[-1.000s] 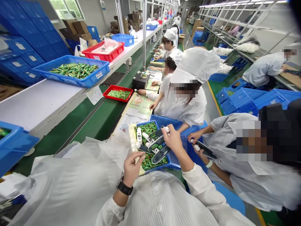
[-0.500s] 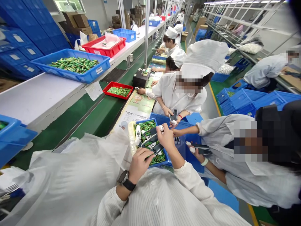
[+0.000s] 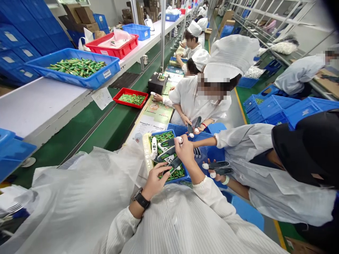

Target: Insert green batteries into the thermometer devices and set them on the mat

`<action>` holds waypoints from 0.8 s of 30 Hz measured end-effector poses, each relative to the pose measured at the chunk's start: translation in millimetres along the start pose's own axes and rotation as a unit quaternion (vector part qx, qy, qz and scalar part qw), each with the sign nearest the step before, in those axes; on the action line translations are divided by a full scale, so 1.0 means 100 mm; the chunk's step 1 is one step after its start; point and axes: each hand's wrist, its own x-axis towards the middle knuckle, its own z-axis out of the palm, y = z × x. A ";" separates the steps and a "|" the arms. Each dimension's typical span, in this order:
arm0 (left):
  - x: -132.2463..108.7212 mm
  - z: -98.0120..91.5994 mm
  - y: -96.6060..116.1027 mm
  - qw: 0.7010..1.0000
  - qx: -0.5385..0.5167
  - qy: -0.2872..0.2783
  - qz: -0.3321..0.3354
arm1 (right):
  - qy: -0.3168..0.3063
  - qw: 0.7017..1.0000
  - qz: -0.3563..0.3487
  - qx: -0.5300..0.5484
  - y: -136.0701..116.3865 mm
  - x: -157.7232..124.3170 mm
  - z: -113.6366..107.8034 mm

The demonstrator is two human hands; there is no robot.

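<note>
Several white and dark grey handheld thermometers lie over the green batteries [image 3: 178,173] in a blue tray [image 3: 185,177] in front of me. My right hand [image 3: 184,151] is closed on a thermometer [image 3: 168,143], its white tip poking out above my fingers. From the near side my left hand [image 3: 156,179], with a black watch on the wrist, pinches the lower end of another dark-backed thermometer [image 3: 174,165]. A white-faced thermometer [image 3: 154,145] with a small display lies at the tray's left side. My fingers hide parts of the pieces.
At right a co-worker's hand holds two thermometers [image 3: 218,165] beside a blue bin [image 3: 212,151]; another co-worker ahead holds two more. A red tray of batteries [image 3: 130,98] sits on the green belt. Left, a shelf carries a blue tray [image 3: 99,79] of batteries.
My left fingers have loosened and extended a little along the thermometer. The co-worker ahead now shows two thermometers apart. The right co-worker's head has turned, and the view has shifted slightly.
</note>
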 end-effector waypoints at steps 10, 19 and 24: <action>0.01 0.07 -0.13 0.993 -0.091 -0.056 -0.053 | 0.004 1.000 -0.022 0.012 0.08 -0.01 0.04; 0.02 0.10 -0.29 0.987 -0.144 -0.011 -0.067 | 0.008 1.000 -0.023 0.014 0.14 0.01 -0.02; 0.23 0.01 -0.58 0.985 0.160 -0.070 -0.007 | 0.011 0.999 -0.040 0.017 0.13 0.04 -0.19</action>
